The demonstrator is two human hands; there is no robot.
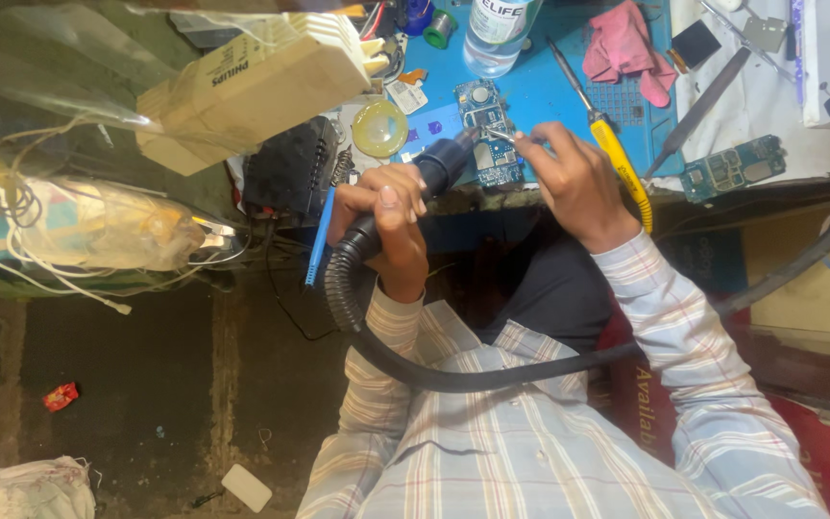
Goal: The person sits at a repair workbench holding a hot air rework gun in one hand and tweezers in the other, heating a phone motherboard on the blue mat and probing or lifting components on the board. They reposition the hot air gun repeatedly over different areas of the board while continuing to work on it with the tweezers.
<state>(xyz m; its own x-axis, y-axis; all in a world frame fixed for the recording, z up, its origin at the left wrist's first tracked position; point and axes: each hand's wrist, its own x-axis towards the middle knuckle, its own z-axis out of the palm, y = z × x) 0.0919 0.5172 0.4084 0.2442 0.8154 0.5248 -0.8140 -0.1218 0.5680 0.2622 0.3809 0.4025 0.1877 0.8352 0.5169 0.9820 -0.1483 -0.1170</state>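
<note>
**Hot-air nozzle and tweezers over a circuit board**

The bench, covered with a blue mat, carries the work at its near edge. A black ribbed hose loops across the person's striped shirt up to the left hand, whose fingers wrap tightly round the hot-air handle; its nozzle points at the board. The right hand is pinched on what look like thin tweezers, tips touching the board. A yellow-handled iron lies just beside that hand. A second board sits well apart to the right.
</note>
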